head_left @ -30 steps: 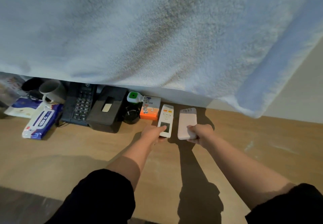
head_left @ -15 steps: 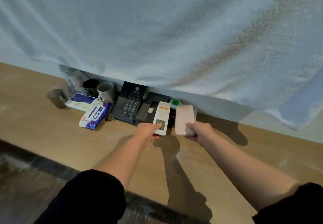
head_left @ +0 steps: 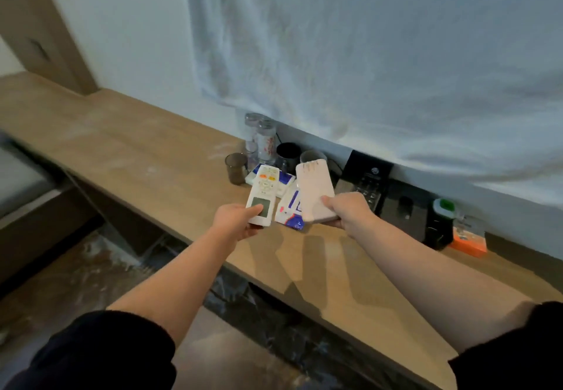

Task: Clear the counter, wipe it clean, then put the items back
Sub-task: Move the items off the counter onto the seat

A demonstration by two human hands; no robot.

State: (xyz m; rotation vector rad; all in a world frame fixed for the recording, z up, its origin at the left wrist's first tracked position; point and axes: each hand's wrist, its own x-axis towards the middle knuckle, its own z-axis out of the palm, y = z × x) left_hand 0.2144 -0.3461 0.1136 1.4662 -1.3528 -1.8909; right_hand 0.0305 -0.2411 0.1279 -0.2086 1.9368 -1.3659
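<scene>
White remote (head_left: 264, 193); pale, perhaps pinkish slab (head_left: 313, 191).

Centre frame: left hand (head_left: 234, 222) grips white remote (head_left: 264, 196) at lower end, thumb on display. Right hand (head_left: 350, 213) grips pale pink slab (head_left: 313, 190) at near end. Both items side by side above wooden counter (head_left: 137, 158). Behind them: wipes pack (head_left: 289, 214), dark tumbler (head_left: 236, 169), black phone (head_left: 370, 182). Orange box (head_left: 469, 242) at right.

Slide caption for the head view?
Left hand holds a white remote, right hand a pale pink device, both above the wooden counter.
</scene>
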